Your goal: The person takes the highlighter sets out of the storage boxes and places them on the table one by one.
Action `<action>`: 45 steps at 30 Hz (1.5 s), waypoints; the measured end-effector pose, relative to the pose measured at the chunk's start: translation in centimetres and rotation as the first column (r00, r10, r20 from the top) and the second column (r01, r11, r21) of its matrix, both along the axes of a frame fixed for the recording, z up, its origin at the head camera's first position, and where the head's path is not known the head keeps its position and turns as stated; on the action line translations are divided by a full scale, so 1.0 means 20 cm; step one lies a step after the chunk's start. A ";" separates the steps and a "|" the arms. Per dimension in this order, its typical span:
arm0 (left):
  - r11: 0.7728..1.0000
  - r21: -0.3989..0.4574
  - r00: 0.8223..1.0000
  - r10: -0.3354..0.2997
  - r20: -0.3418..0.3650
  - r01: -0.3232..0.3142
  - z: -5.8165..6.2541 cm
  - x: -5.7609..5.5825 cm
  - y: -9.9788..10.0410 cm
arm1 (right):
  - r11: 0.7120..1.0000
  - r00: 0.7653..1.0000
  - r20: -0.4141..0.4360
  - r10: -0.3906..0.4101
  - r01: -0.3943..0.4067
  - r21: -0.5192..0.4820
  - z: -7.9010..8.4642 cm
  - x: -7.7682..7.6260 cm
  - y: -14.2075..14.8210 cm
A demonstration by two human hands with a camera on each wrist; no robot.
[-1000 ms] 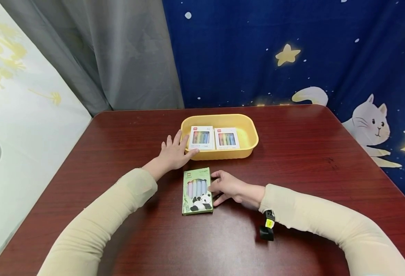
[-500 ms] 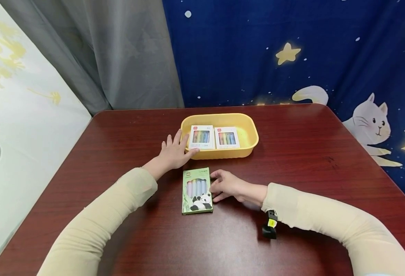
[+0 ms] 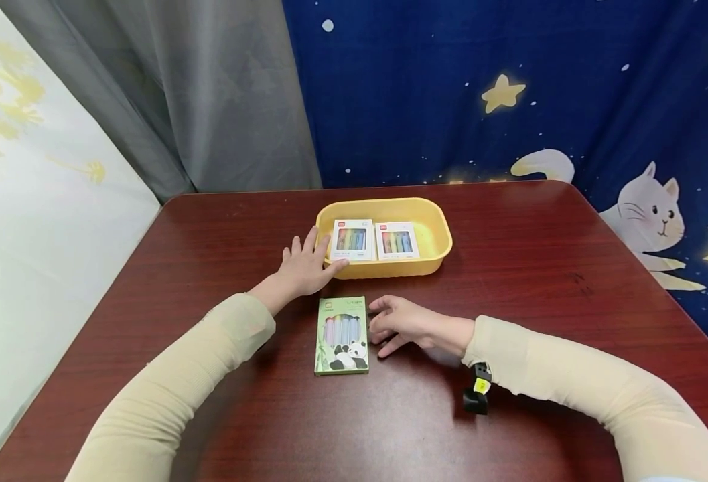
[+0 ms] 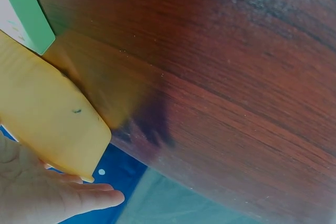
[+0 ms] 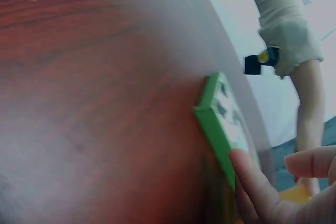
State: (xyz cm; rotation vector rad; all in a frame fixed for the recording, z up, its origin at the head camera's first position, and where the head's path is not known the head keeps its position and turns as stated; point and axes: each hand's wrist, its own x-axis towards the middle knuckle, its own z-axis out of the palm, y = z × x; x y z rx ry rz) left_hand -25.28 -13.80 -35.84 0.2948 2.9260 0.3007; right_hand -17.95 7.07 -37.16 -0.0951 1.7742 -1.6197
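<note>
Two hands at a table [image 3: 510,268], with a basket [image 3: 390,270] and three boxes of coloured sticks; the left white box [image 3: 351,239] and the right white box [image 3: 397,241] stand side by side in the basket, leaning against its near wall, with bare floor to their right; the green box [image 3: 342,335], panda-printed, lies flat on the table, window up, on the near side of the basket and apart from it. The left hand [image 3: 305,269] is spread over the basket's near left corner, thumb on the rim, grasping nothing; the right hand [image 3: 404,320], fingers loosely bent, is just beside the green box's right edge, its grip slack and enclosing nothing; whether a fingertip touches the box cannot be told. Judged from this layout, the white boxes appear dealt with; the green box, neither lifted nor held, seems the one piece of work outstanding.
</note>
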 end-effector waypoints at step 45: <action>1.000 -0.001 1.000 -0.009 0.018 0.009 0.00 0.00 -0.01 | 0.919 0.919 0.182 -0.349 0.374 -0.123 0.21 -0.64 -0.03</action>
